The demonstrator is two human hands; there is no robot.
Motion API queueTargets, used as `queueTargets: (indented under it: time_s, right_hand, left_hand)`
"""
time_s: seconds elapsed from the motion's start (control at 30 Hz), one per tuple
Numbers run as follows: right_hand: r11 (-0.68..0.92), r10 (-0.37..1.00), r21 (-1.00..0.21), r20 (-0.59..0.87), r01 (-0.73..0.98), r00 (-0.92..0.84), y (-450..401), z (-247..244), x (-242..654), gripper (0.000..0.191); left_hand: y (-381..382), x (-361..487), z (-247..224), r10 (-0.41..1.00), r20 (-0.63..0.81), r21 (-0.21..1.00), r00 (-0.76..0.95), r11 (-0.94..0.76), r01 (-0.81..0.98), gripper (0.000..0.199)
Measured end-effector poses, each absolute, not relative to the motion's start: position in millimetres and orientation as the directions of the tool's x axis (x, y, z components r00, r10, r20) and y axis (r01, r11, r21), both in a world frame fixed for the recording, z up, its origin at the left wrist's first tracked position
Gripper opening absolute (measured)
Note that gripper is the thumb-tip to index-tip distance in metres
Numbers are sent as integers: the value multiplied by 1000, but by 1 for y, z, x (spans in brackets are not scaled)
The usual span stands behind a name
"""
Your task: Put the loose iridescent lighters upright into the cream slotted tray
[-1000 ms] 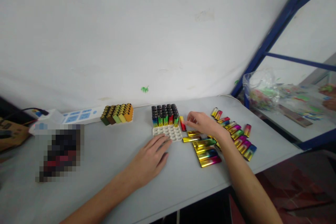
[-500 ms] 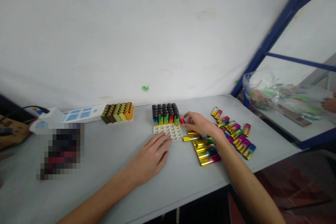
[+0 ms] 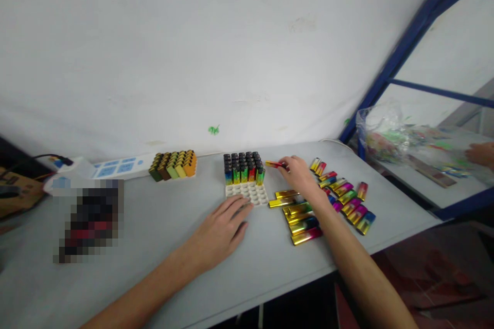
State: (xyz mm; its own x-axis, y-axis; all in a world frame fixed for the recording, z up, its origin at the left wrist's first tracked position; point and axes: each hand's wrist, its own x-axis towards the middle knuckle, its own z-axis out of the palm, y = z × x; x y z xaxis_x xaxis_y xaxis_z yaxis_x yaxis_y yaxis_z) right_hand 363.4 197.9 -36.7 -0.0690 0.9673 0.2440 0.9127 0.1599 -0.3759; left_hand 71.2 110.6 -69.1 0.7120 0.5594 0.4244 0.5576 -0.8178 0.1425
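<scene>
My right hand (image 3: 296, 172) pinches a red-and-gold lighter (image 3: 273, 164), lying sideways in the fingertips to the right of the upright lighters. My left hand (image 3: 227, 223) lies flat, its fingers stretched out over the front edge of a white tray (image 3: 233, 193) with round holes. In the tray's back rows stand several shiny coloured lighters (image 3: 244, 175) with black tops; the front rows of holes are bare. Beneath the right forearm, gold-ended lighters (image 3: 303, 225) lie on the table, partly hidden by the arm.
More loose metallic lighters (image 3: 349, 198) are spread on the right of the table (image 3: 185, 226). A second block of lighters (image 3: 173, 164) stands at the back left beside a white power strip (image 3: 119, 165). At far right, another person's hand (image 3: 480, 154) shows near a plastic bag (image 3: 382, 128).
My right hand has moved slightly right and back, away from the tray, and the red-and-gold lighter in it now shows more of its length. The left hand stays put.
</scene>
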Motion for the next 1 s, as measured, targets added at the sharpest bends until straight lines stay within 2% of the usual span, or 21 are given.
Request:
queueTargets:
  time_s: [0.1,0.2,0.27,0.37,0.47,0.63,0.8,1.0]
  right_hand:
    - [207,901,-515,432,832,43,199,-25,382,18]
    - [365,836,-669,542,648,89,196,-17,385,23]
    - [461,837,-739,546,492,36,192,-14,379,29]
    - [531,843,-778,527,335,-113,183,-10,365,35]
    - [580,815,-757,528,302,-240,174,-7,351,34]
    - [669,743,-638,554,381,-377,169,-7,338,24]
    - [746,664,-537,641,394,-385,178,-21,330,17]
    - [736,660,-499,680,457,-320,186,-35,322,17]
  left_hand:
    - [110,71,-68,559,428,146,710,-818,557,41]
    - [110,71,-67,562,420,150,713,-818,556,41]
    - [111,71,-67,558,415,144,719,-820,554,41]
    - [111,72,-67,553,412,130,724,-822,554,40]
    - [111,72,-66,558,410,133,722,-819,558,40]
    - [110,73,-64,563,408,147,719,-818,557,41]
    - [111,73,-67,557,424,138,714,-819,557,41]
    - [111,73,-66,554,409,106,725,-818,565,40]
